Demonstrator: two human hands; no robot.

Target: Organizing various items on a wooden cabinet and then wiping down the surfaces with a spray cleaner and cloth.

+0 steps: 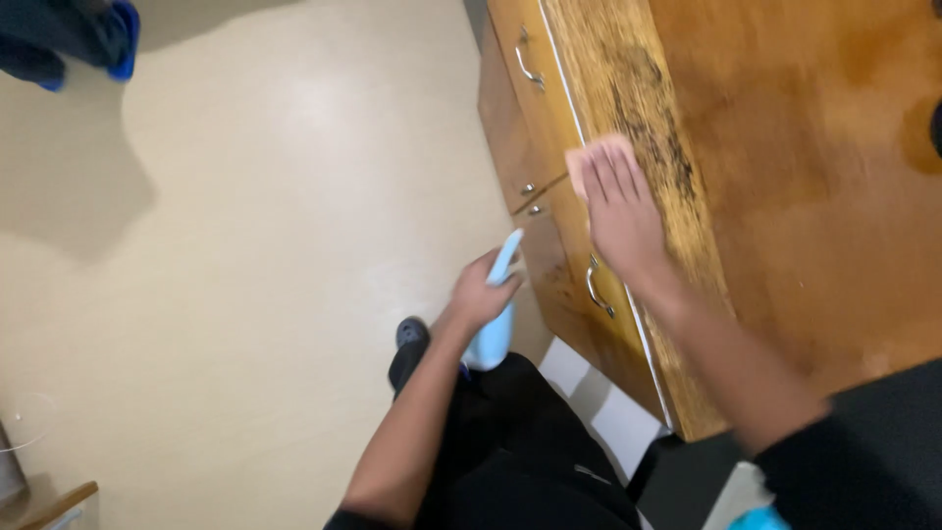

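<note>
Cloth (589,162) under right hand (620,211); left hand (481,294) holds bottle (498,329).

cream floor (245,245) | blue bundle (69,39) top left | black shoe (411,332)

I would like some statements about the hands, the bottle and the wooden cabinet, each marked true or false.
1. The right hand presses a pale cloth flat on the wooden top. True.
2. The left hand is empty. False: it holds a light blue spray bottle.
3. The top's front edge shows dark stains. True.
4. The spray bottle stands on the top. False: it is held down beside the drawers, over the floor.
5. The drawers have metal handles. True.
</note>
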